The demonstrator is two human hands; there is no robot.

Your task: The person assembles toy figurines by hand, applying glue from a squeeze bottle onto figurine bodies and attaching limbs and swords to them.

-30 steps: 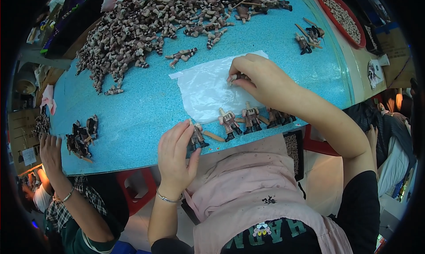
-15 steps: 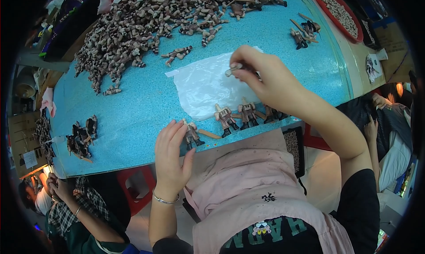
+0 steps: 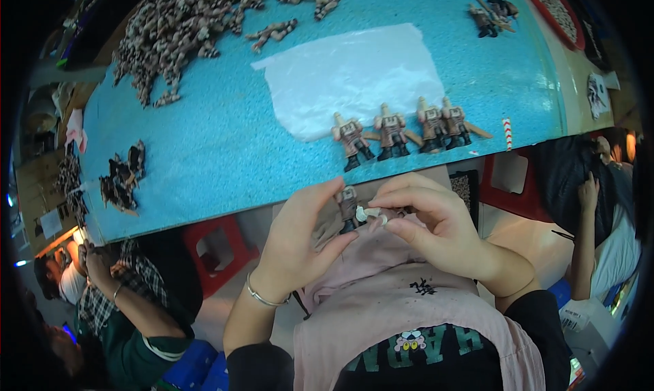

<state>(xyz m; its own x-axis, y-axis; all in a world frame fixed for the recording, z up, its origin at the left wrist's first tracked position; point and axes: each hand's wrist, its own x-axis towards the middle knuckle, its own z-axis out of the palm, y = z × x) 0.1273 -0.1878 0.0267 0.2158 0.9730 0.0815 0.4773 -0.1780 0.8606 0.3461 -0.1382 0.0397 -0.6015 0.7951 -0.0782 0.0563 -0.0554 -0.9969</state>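
My left hand (image 3: 303, 231) is closed round a small figurine (image 3: 348, 204), held upright just off the table's near edge. It has a brown body and dark legs; no head shows on it. Close beside it, my right hand (image 3: 436, 221) pinches a small whitish piece (image 3: 375, 217) between thumb and fingers. What exactly that piece is, I cannot make out. On the table beyond my hands, several similar figurines (image 3: 392, 132) lie in a row along the near edge, with thin brown sticks (image 3: 479, 131) by them. Behind the row lies a glossy white sheet (image 3: 351, 77).
A large heap of figurine parts (image 3: 184, 33) covers the far left of the blue table (image 3: 225, 146). Small clusters lie at left (image 3: 122, 176) and far right (image 3: 492, 13). A red tray (image 3: 555, 13) holds pale pieces. Other people (image 3: 129, 316) sit on both sides.
My right hand has come back from over the white sheet to my left hand. My left hand has lifted a figurine off the table edge. The view has shifted.
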